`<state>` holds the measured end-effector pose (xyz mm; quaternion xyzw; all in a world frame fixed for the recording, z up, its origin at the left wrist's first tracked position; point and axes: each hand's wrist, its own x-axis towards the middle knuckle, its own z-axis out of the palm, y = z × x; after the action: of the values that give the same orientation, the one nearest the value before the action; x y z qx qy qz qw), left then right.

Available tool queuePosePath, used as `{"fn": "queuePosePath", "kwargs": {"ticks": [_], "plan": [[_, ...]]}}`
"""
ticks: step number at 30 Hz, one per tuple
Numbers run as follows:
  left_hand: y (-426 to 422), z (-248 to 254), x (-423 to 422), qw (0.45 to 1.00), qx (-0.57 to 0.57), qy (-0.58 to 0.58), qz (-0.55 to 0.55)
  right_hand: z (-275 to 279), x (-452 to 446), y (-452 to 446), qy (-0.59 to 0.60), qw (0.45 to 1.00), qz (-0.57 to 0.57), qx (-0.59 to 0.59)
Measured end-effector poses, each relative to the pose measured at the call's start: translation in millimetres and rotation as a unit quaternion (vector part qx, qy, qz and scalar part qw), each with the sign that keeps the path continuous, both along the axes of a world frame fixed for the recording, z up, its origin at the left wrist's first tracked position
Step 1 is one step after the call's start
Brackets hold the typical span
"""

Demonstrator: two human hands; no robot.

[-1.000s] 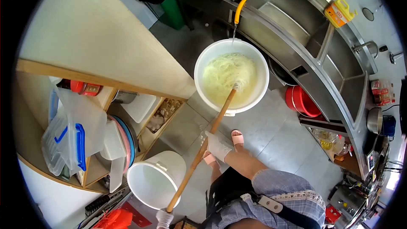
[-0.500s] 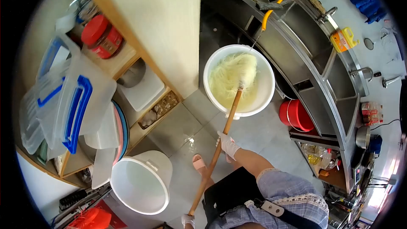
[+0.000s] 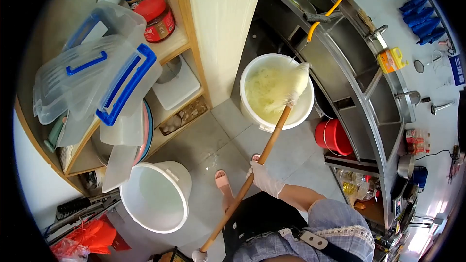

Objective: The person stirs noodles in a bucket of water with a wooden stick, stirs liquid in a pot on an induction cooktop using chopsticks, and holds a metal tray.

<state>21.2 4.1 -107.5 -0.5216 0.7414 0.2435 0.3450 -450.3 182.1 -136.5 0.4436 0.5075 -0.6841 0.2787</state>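
A white glove covers my right hand [image 3: 266, 179], closed around the middle of a long wooden pole [image 3: 242, 190]. My left hand [image 3: 199, 256], also gloved and partly cut off by the bottom edge, grips the pole's lower end. Pale, stringy strands [image 3: 296, 85] at the pole's far end are blurred and lean against the right inner side of a white bucket [image 3: 246, 111]. Yellowish-green liquid with pale strands [image 3: 264, 90] fills the bucket. Above its rim hangs a yellow hose [image 3: 335, 6] with a thin stream of water.
A second white bucket [image 3: 183, 213] stands at lower left, beside shelves with plastic boxes [image 3: 77, 80] and a red-lidded jar [image 3: 158, 22]. Steel sinks [image 3: 359, 48] curve along the right, above a red bucket [image 3: 335, 137]. Pink sandals [image 3: 221, 178] are on the grey floor.
The stringy end has swung from the bucket's middle to its right side and up near the rim. The view has turned, bringing more of the left shelves in. Both hands stay on the pole.
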Motion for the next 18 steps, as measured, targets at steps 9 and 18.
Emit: {"fn": "queuePosePath", "kwargs": {"ticks": [9,18], "plan": [[-7,32,13,0.991,0.056,0.063,-0.107,57,-3,-4,-0.038,0.997,0.041,-0.049],[-4,62,0,0.994,0.075,0.072,-0.032,66,1,-13,-0.064,0.996,0.049,-0.042]]}}
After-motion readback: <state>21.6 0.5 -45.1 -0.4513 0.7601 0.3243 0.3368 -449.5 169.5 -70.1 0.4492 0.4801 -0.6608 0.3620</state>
